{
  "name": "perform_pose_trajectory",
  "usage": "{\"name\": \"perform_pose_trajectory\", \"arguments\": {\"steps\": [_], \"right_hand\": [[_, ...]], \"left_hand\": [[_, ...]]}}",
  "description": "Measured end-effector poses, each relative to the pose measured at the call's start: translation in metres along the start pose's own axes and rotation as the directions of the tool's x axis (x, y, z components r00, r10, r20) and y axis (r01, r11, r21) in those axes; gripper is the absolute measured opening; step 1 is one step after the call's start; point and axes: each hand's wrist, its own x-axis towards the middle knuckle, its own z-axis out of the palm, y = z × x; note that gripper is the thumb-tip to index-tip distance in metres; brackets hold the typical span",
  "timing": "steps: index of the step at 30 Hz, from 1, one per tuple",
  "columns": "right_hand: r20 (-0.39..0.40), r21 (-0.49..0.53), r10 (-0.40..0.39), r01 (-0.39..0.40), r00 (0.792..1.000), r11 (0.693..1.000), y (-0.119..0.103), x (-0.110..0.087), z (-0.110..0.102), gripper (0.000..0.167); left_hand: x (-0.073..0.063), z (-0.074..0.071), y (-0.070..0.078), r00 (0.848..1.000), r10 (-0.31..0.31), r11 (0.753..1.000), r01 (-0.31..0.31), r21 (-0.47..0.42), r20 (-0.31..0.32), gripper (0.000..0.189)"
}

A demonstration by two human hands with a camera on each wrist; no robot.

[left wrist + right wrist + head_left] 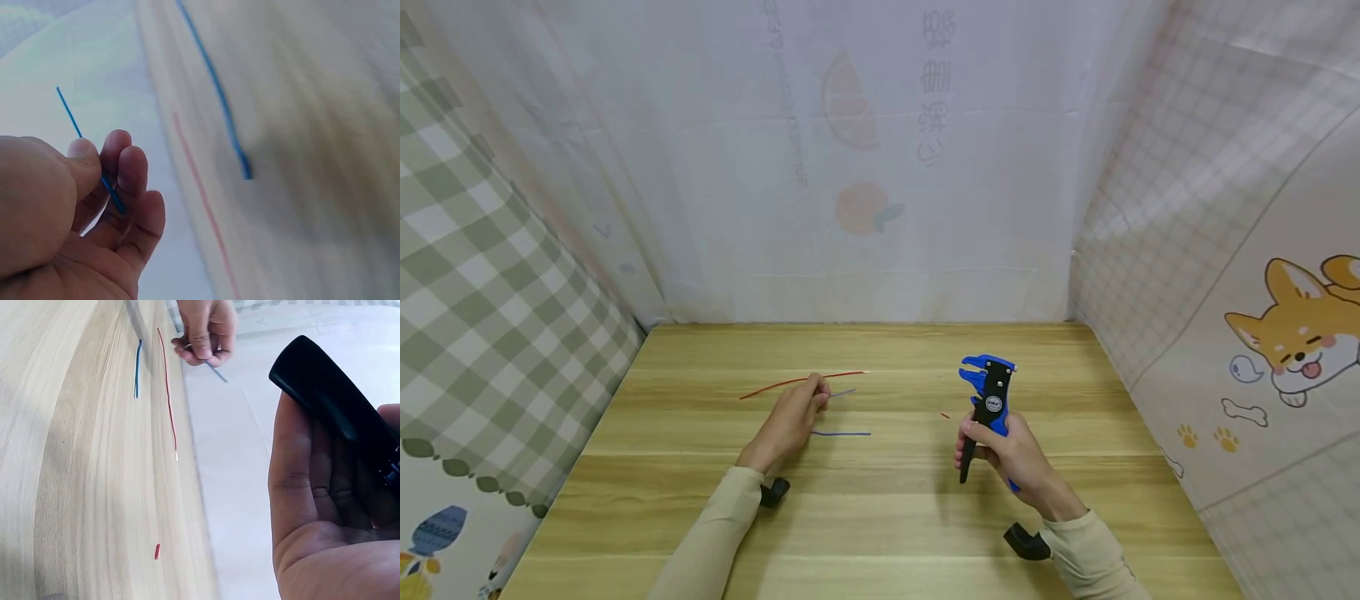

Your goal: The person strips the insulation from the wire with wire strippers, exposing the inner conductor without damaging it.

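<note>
Between thumb and fingers, my left hand [793, 415] pinches a short blue wire [70, 112], whose free end points right in the head view. A second blue wire [842, 433] lies on the table just below that hand. Beyond the hand lies a longer red wire [775, 386] with a pale bare tip at its right end. My right hand [1011, 454] grips a blue and black wire stripper [994, 404] by its handles, with the tool's head upward and its notched jaws facing left.
A small red scrap [945, 415] lies on the wooden table [880, 525], left of the wire stripper. Black wrist pieces [1026, 542] sit by both sleeves. White cloth [880, 283] hangs at the table's back edge, with patterned cloth at both sides.
</note>
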Motion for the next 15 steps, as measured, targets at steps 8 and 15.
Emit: {"name": "perform_pose_trajectory", "arguments": {"steps": [8, 15], "right_hand": [[0.024, -0.004, -0.001, 0.001, 1.000, 1.000, -0.003, 0.001, 0.003, 0.010], [0.073, 0.015, -0.019, 0.018, 0.997, 1.000, -0.009, 0.000, 0.010, 0.006]], "left_hand": [[0.001, -0.012, 0.025, 0.994, 0.087, 0.994, -0.091, -0.057, -0.064, 0.006], [-0.001, -0.024, 0.052, 0.973, 0.190, 0.977, -0.201, -0.075, -0.132, 0.011]]}}
